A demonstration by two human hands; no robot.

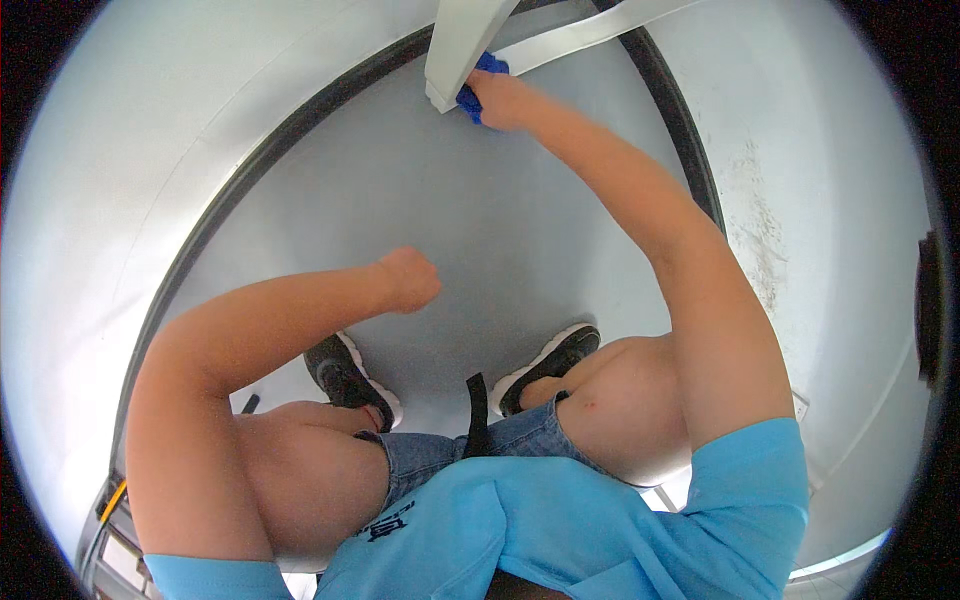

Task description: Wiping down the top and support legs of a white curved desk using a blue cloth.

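Note:
A bunched blue cloth (470, 103) is in my right hand (501, 97), pressed against the lower end of a white leg (463, 52) at the top of the view. Part of the cloth sticks out above my fingers, next to a white crossbar (577, 41) that runs off to the upper right. My left hand (411, 280) hangs over the grey floor with its fingers curled into a fist. Nothing shows in it. Its palm side is hidden from the camera.
Black baseboard strips (247, 161) edge the grey floor (480, 217) at left and right, below pale walls. Dark scuff marks (761, 225) run along the right wall (825, 187). My black shoes (349, 379) are planted below my bent knees.

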